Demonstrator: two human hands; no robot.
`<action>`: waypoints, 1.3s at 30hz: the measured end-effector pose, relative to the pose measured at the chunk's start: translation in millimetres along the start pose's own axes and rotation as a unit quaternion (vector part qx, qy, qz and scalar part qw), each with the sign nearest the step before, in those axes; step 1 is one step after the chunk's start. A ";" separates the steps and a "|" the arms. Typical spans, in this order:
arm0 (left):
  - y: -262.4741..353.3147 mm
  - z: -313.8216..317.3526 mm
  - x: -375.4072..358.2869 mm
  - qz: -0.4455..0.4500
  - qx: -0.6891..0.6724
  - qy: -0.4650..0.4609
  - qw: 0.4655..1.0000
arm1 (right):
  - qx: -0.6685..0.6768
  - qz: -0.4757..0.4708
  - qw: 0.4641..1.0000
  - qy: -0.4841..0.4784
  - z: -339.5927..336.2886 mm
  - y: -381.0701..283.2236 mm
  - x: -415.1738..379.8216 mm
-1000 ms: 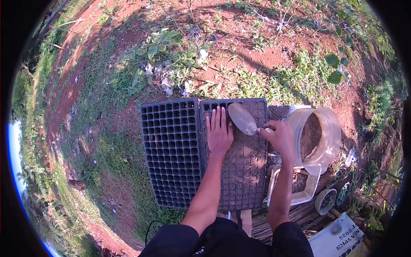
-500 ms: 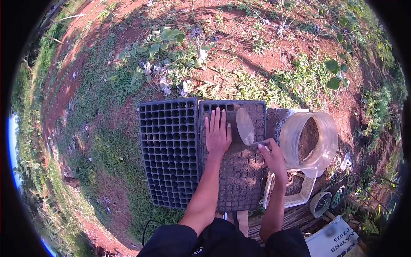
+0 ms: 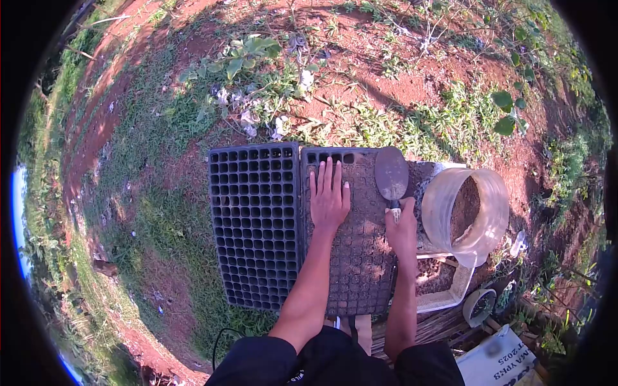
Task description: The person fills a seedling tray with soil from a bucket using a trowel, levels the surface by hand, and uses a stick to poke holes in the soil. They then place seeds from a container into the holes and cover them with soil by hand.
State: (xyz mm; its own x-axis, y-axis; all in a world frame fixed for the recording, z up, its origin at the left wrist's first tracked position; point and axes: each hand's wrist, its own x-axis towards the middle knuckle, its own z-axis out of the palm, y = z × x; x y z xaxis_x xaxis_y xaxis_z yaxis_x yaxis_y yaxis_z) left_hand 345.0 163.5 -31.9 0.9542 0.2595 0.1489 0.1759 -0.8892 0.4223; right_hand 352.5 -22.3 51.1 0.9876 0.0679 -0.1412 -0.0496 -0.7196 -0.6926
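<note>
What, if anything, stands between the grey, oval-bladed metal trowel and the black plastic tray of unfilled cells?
The left hand, spread over the mostly soil-filled black plastic tray, lies across the path from the trowel in the right hand to the unfilled tray.

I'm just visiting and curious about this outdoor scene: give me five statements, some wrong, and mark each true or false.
1. The right hand grips a grey trowel with a rounded blade. True.
2. Both hands hold the trowel. False: the left hand lies flat over a soil-covered black plastic tray, fingers spread.
3. The black plastic tray with square cells on the left is filled to the top. False: its cells look open and unfilled.
4. A translucent, round plastic container stands to the right of both trays, brown soil showing through its opening. True.
5. The blade points toward the person's body. False: it points away.
</note>
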 end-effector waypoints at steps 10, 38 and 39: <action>0.2 -0.4 0.0 0.004 0.001 0.003 1.000 | 0.027 -0.005 0.999 -0.025 13.1 -12.1 9.2; -0.5 5.3 -0.7 0.002 -0.014 0.028 0.999 | -0.121 -0.070 0.989 0.037 9.1 -14.4 -23.7; -0.6 5.7 -1.3 0.002 -0.014 0.029 0.999 | -0.121 -0.071 0.989 0.037 8.6 -15.3 -20.4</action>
State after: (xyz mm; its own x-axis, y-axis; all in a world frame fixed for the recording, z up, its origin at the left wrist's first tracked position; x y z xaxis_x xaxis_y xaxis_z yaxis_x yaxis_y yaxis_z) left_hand 345.0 161.6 -37.5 0.9391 0.2783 0.2017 0.1646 -0.8794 0.4467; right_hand 331.9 -6.7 58.5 0.9906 0.1365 0.0032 0.1190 -0.8516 -0.5105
